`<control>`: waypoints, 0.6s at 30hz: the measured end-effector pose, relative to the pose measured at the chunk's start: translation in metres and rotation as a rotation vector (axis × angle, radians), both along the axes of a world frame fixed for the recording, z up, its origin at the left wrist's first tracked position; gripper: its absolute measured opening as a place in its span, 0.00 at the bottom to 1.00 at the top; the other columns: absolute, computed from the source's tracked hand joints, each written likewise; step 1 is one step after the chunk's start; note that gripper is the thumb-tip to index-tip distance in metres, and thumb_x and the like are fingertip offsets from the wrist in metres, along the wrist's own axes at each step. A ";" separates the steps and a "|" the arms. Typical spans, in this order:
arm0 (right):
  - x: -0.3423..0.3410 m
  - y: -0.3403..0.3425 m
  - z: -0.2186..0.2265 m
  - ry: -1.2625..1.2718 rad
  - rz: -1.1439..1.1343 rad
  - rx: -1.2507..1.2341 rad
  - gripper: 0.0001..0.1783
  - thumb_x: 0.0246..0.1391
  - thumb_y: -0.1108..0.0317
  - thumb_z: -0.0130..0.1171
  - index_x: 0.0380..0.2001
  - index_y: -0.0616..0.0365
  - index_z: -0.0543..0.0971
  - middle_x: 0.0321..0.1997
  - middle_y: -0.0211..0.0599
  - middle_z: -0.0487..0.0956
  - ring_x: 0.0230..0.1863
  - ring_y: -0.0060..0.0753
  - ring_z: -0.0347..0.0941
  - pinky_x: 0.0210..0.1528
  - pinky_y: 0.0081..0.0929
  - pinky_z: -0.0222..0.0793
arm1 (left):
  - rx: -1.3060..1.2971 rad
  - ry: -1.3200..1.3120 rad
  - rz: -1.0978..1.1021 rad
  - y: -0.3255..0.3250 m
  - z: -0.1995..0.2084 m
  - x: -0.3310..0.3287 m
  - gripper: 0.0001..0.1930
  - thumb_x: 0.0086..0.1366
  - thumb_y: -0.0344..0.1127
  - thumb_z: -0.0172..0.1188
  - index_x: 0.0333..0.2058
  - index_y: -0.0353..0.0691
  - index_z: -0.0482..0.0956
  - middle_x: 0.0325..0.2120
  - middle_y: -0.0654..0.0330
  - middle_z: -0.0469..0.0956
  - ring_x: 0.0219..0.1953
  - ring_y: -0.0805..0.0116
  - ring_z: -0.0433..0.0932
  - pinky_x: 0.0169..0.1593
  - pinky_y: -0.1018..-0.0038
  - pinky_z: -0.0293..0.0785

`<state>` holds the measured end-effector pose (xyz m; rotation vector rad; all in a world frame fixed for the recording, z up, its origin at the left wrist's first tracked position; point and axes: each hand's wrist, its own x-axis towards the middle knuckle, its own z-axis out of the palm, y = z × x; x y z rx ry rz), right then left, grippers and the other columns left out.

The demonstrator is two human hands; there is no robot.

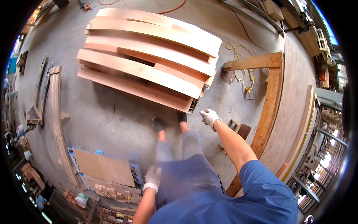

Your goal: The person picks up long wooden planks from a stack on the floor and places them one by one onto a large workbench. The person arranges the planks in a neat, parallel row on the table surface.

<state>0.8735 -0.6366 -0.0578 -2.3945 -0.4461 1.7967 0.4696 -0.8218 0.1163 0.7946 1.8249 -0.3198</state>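
My right hand (210, 118), in a pale work glove, reaches forward near the right front corner of a stack of light wooden boards (149, 56). A small gap separates its loosely bent fingers from the stack, and nothing shows in them. Beside my left thigh hangs my left hand (153, 177), also gloved, its fingers loosely extended and without anything visible in them. The long boards lie in layers, some offset, with dark gaps between. Under the stack's front right corner a dark support (192, 106) shows in part.
On the right, a wooden frame (270, 97) stands beside a large panel (294, 86). Yellow cord (246, 80) lies on the floor behind it. A long beam (57, 123) runs along the left. Near my left hand is a brown sheet (104, 166) on a low stand.
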 end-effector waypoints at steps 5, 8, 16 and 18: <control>-0.003 0.029 -0.065 0.016 -0.168 0.028 0.21 0.71 0.54 0.62 0.58 0.56 0.78 0.41 0.30 0.79 0.36 0.31 0.81 0.37 0.32 0.82 | 0.108 0.104 -0.250 0.014 -0.022 0.017 0.37 0.68 0.47 0.70 0.68 0.30 0.71 0.67 0.39 0.73 0.70 0.43 0.72 0.72 0.58 0.68; -0.004 0.052 -0.093 0.015 -0.224 0.015 0.24 0.71 0.53 0.63 0.62 0.56 0.76 0.46 0.32 0.79 0.42 0.30 0.81 0.42 0.35 0.83 | 0.165 0.112 -0.292 0.016 -0.031 0.017 0.38 0.67 0.47 0.70 0.68 0.30 0.70 0.67 0.39 0.72 0.70 0.43 0.71 0.73 0.56 0.67; 0.005 0.093 -0.162 -0.021 -0.289 0.076 0.25 0.67 0.49 0.66 0.60 0.49 0.80 0.55 0.32 0.82 0.50 0.35 0.77 0.50 0.39 0.79 | 0.246 0.146 -0.315 0.000 -0.044 0.008 0.37 0.66 0.45 0.71 0.68 0.33 0.69 0.64 0.41 0.74 0.68 0.42 0.70 0.72 0.53 0.66; 0.000 0.101 -0.164 0.021 -0.388 0.164 0.26 0.64 0.47 0.69 0.59 0.48 0.80 0.53 0.32 0.82 0.47 0.33 0.76 0.48 0.38 0.77 | 0.246 0.153 -0.295 0.000 -0.044 0.012 0.37 0.65 0.44 0.71 0.68 0.34 0.69 0.64 0.41 0.74 0.68 0.42 0.70 0.72 0.53 0.66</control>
